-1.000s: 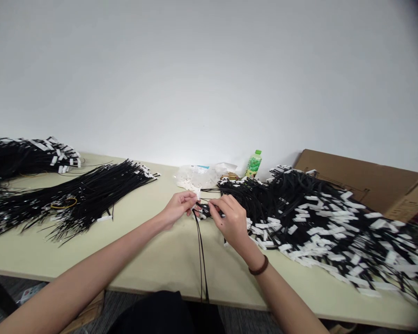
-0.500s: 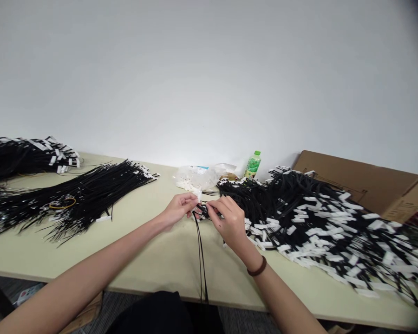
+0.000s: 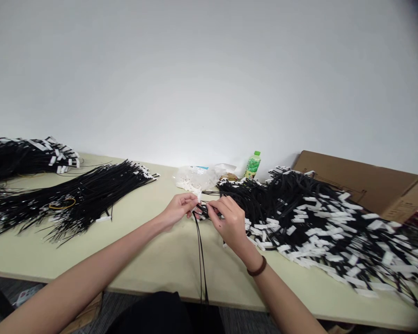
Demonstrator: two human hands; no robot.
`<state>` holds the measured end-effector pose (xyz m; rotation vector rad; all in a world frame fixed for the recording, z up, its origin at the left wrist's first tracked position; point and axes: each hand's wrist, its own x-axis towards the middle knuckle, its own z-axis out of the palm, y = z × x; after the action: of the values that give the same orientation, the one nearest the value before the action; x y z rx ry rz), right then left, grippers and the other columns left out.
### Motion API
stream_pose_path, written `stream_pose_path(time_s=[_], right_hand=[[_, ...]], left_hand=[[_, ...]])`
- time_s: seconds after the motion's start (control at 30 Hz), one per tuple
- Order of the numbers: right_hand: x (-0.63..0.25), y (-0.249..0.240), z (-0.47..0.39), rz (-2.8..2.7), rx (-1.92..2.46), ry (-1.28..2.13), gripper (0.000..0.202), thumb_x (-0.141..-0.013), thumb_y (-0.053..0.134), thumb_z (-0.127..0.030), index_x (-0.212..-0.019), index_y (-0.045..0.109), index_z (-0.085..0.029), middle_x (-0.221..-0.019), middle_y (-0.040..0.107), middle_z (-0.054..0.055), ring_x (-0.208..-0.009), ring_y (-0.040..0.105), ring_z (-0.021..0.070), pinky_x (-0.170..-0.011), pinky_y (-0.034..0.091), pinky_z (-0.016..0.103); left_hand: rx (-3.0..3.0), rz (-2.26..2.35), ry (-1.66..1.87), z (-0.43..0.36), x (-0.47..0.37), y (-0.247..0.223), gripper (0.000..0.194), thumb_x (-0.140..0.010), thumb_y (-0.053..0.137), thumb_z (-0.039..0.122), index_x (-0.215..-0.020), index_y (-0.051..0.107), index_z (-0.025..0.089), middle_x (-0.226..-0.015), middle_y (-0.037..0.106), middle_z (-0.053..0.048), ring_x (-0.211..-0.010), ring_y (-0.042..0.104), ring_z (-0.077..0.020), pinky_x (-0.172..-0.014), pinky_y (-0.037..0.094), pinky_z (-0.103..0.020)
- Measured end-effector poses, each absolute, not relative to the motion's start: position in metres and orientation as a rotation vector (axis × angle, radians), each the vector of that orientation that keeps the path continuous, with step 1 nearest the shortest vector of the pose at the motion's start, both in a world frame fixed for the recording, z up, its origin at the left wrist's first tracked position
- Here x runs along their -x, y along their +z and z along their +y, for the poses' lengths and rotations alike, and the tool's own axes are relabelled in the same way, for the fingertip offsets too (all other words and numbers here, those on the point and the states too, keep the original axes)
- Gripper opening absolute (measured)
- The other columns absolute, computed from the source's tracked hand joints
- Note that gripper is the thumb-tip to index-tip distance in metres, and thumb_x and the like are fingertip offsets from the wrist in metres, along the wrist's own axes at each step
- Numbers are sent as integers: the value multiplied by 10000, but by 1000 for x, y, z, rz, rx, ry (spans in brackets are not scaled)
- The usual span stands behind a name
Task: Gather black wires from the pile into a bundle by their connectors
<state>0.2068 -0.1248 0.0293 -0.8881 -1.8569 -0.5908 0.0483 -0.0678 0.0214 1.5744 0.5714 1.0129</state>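
Note:
Near the middle of the table, my left hand (image 3: 179, 208) is closed in a pinch on a small white connector (image 3: 199, 196). Black cables (image 3: 200, 253) hang from there over the table's front edge. Just to the right, my right hand (image 3: 230, 221) pinches the end of a thin black cable close to the connector. Its fingertips partly hide that end, and I cannot tell whether it is inside the connector. Behind my hands lies a clear plastic bag (image 3: 197, 176) with small white pieces in and before it.
A large pile of black cables with white tags (image 3: 320, 227) covers the right side. Two bundles of black cables, one nearer (image 3: 101, 188) and one farther (image 3: 24, 160), lie left. A green-capped bottle (image 3: 252, 165) and a cardboard box (image 3: 351, 183) stand by the wall.

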Motion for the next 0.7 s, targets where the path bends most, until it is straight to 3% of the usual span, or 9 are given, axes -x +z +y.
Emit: stream_pose_path(time_s=[0.7], right_hand=[[-204,27,-123,-1861,874,-524,107,-839,466,-158,-780,554,-150,-656,502,23,-653,440,135,-608,373,253]], left_hand=[[-1532,609,982,-71,-49,21,329,-678,609,445,-727,533,129,-603,619,-21,-515,593,-126,-431,294,-183]])
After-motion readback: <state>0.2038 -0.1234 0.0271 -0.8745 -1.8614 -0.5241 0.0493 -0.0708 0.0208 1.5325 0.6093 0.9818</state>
